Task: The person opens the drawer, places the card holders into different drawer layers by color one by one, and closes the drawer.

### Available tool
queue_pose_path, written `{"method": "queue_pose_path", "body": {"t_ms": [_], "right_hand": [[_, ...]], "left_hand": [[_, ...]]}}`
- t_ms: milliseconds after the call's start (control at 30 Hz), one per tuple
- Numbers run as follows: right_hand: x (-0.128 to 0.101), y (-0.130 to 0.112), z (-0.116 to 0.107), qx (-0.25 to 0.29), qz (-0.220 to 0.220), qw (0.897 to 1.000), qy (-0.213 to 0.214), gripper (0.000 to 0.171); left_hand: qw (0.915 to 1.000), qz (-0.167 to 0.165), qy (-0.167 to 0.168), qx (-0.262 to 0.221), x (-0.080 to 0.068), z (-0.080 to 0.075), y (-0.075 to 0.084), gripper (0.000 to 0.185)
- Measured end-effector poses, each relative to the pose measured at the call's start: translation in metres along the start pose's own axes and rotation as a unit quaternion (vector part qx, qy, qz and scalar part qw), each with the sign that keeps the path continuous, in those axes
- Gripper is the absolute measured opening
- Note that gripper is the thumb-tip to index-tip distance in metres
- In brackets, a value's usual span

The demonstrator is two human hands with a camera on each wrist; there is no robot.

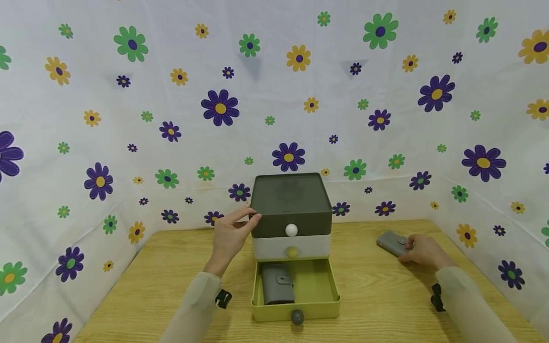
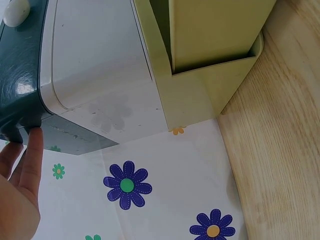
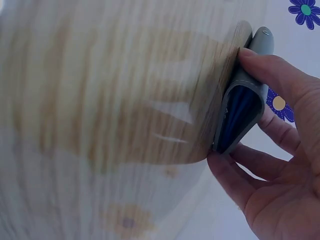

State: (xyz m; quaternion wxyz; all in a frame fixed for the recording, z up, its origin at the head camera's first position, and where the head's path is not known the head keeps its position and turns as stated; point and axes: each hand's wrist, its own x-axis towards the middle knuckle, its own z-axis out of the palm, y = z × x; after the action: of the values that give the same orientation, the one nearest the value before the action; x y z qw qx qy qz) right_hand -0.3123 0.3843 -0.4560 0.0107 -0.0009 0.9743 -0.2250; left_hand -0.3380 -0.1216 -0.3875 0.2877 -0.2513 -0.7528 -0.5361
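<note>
A stacked drawer box (image 1: 291, 195) has a dark top drawer (image 1: 274, 226), a white middle one (image 1: 274, 248) and a yellow-green bottom drawer (image 1: 317, 309), which is pulled out. Inside this drawer, on its left side, lies a grey card holder (image 1: 274, 281) with a snap strap. My left hand (image 1: 231, 233) touches the box's upper left front corner with fairly straight fingers. Off to the right, my right hand (image 1: 424, 252) pinches another grey card holder (image 1: 391, 242) between thumb and fingers, low at the tabletop. Blue inner sleeves show at its end in the right wrist view.
The wooden table (image 1: 184, 295) carries the box near its middle. A white flowered cloth (image 1: 171, 157) hangs behind and along both sides. Round knobs stick out from the drawers, including a grey knob (image 1: 297, 317) at the bottom front.
</note>
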Motion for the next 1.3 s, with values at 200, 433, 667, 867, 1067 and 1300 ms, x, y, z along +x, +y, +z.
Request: {"method": "queue_pose_path", "body": {"t_ms": [200, 433, 667, 867, 1067, 1300], "right_hand": [[-0.001, -0.001, 0.000, 0.010, 0.000, 1.000, 0.006, 0.039], [-0.004, -0.002, 0.002, 0.032, -0.004, 0.999, 0.013, 0.040], [-0.003, -0.003, 0.004, 0.038, -0.018, 0.999, 0.029, 0.045], [-0.004, -0.012, 0.008, 0.081, -0.033, 0.996, 0.029, 0.046], [-0.005, -0.023, 0.008, 0.103, -0.044, 0.993, 0.040, 0.046], [-0.004, -0.030, 0.009, 0.123, -0.044, 0.990, 0.043, 0.047]], "left_hand": [[0.9999, 0.005, -0.002, 0.014, 0.000, 0.000, -0.002, 0.016], [0.9997, -0.002, 0.001, 0.023, -0.002, 0.000, -0.003, 0.017], [0.9998, 0.001, 0.000, 0.020, -0.002, 0.000, -0.006, 0.018], [0.9998, -0.001, -0.001, 0.018, -0.002, 0.000, -0.007, 0.015], [0.9999, -0.001, 0.004, 0.013, 0.001, 0.000, -0.005, 0.014], [0.9999, 0.002, 0.001, 0.013, 0.001, 0.000, -0.004, 0.014]]}}
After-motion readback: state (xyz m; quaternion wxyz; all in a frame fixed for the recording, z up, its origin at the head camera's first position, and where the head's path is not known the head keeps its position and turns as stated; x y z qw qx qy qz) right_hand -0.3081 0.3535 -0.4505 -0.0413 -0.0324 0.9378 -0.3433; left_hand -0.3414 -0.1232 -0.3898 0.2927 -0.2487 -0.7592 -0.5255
